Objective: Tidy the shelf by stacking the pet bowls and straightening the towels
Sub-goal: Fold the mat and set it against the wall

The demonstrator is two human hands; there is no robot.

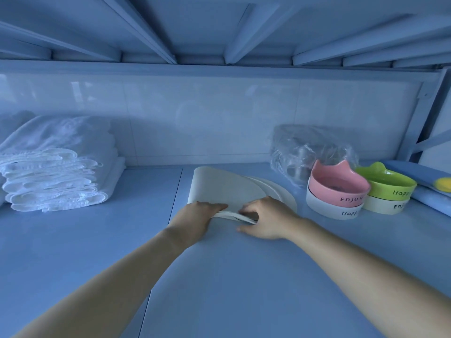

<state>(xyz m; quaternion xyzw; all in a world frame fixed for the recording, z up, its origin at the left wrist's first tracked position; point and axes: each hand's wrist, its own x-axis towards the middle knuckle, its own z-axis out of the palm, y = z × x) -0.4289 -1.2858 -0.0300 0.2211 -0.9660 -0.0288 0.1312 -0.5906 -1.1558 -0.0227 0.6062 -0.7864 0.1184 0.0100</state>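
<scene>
Mid-shelf (pixel 73 240), left hand (pixel 195 222) and right hand (pixel 264 220) each close their grip on the near edge of a white flexible mat (pixel 219 189), its far edge curling upward toward the back wall. Folded white towels (pixel 53 181) sit stacked at the shelf's left end, long axis running left-right. At right, a pink bowl (pixel 339 185) reading "Enjoy" nests on a white bowl (pixel 334 208) reading "Happy"; beside them a green bowl (pixel 388 185) sits on a cream bowl (pixel 385 203).

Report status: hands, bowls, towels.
Left hand and right hand pinch a folded white mat. Bowls in two stacks of two. Towels stacked, uneven. Nothing blocking.
</scene>
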